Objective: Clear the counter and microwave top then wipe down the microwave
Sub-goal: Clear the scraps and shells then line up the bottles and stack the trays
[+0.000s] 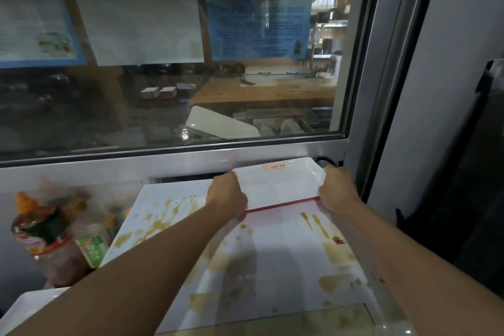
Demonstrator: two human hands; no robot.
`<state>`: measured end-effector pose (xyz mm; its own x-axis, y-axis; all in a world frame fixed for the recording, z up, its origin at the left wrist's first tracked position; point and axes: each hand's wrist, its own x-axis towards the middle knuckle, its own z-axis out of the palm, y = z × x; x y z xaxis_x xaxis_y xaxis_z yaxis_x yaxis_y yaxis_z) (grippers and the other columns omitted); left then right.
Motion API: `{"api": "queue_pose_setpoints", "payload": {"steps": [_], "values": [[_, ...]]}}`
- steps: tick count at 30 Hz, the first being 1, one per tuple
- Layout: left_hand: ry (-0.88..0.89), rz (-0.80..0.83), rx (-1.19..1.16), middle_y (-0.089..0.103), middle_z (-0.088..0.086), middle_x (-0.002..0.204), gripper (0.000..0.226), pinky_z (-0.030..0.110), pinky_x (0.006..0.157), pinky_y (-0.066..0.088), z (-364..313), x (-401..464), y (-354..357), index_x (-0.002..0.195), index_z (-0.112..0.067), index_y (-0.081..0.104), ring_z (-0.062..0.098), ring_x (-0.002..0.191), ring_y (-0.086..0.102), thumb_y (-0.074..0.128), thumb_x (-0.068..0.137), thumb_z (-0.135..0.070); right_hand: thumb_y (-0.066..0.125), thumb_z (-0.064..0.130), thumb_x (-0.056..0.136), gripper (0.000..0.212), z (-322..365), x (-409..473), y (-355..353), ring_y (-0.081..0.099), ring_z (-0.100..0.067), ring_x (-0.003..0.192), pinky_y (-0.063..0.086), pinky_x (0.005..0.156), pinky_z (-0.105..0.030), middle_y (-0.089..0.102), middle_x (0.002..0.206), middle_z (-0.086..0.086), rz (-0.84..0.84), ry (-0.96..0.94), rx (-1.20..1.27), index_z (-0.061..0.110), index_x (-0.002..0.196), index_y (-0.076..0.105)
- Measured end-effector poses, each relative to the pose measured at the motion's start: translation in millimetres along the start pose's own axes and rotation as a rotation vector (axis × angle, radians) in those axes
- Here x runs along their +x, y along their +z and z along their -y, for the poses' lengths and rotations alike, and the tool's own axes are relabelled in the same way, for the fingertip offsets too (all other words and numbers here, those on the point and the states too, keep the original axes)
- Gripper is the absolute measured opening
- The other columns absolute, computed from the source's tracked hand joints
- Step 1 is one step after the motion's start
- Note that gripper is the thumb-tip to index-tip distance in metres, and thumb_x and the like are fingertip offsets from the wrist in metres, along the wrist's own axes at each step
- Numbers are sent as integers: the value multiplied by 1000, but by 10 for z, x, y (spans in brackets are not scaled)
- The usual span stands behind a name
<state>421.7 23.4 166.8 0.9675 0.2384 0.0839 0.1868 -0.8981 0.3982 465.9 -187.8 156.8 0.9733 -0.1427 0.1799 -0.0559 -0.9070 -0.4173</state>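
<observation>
Both hands' grip, left hand (pixel 227 194) and right hand (pixel 338 188), on white tray (pixel 278 185) ends.

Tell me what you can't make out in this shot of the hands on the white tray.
Head view only:
- Fingertips of the left hand and right hand: curled under the white tray.
- Tray logo: too small to read.
- Sauce bottle label: blurred.
- Stained white surface: partly covered by both forearms.
- Papers on the window: text blurred.
</observation>
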Motion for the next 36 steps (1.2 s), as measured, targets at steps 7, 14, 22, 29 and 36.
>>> {"api": "queue_pose_setpoints", "payload": {"steps": [7,14,22,29,36], "values": [[-56,-45,-100,66,10,106,34,29,77,49,148,-75,-120,111,-5,61,27,99,61,62,77,0,52,-7,83,25,134,-104,-60,58,-32,102,37,70,-27,62,109,-18,21,-25,48,-2,106,59],[-110,-145,-30,66,11,112,37,30,90,48,604,-362,-524,116,-7,61,28,106,61,61,79,-5,55,-4,80,19,682,-404,-139,57,-33,94,38,67,-30,60,108,-18,51,-122,110,2,97,56],[-238,-264,-21,68,15,108,36,34,86,50,1395,-885,-1143,114,-5,61,31,103,62,56,78,-1,52,-2,82,16,1540,-946,-45,57,-35,100,38,67,-29,60,110,-19,113,-304,149,0,98,54],[-363,-355,-57,66,18,110,38,36,87,48,2241,-1382,-1579,113,-5,64,36,107,59,59,76,2,51,-3,78,20,2348,-1480,242,53,-34,85,27,49,-27,49,80,-7,222,-409,197,9,68,39],[-459,-382,-196,66,14,117,52,30,93,45,3231,-1616,-1844,127,-7,56,29,112,59,61,76,2,53,-4,77,15,3112,-2042,645,56,-27,81,40,57,-26,61,95,-12,340,-420,280,2,90,57]]}}
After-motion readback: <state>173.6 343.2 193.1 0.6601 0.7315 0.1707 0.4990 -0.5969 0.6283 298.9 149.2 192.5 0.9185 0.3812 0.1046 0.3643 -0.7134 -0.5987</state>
